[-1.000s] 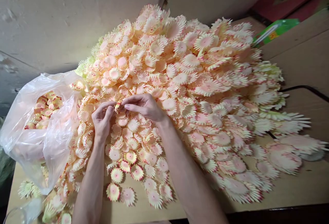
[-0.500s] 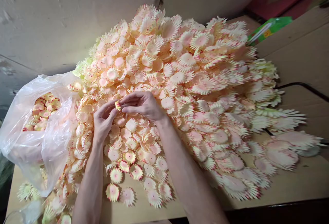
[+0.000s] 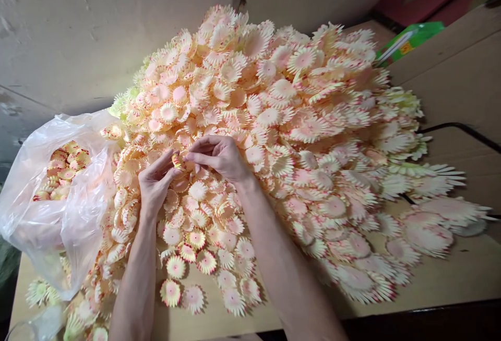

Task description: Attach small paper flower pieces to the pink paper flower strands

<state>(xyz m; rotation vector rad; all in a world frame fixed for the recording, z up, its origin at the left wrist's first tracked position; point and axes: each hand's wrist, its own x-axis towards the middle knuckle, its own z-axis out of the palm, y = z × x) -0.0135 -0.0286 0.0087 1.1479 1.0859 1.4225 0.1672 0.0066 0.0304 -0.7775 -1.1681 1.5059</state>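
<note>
A big heap of cream and pink fabric flower petal discs (image 3: 282, 106) covers the table. Over its near left part, my left hand (image 3: 154, 182) and my right hand (image 3: 217, 156) meet, both pinched on one small flower piece (image 3: 179, 161) with a yellow and red edge. The fingertips of both hands close on it from either side. Smaller loose discs (image 3: 195, 239) lie flat under and in front of my wrists.
A clear plastic bag (image 3: 50, 216) with more small flower pieces in it lies at the left. A green packet (image 3: 410, 38) sits at the far right. The wooden table (image 3: 462, 273) shows bare at the right and front, crossed by a black cable (image 3: 462, 128). A pale wall stands behind.
Both hands stay together on the small piece, shifting slightly up and left; the fingers have worked it between them. The heap and bag have not moved.
</note>
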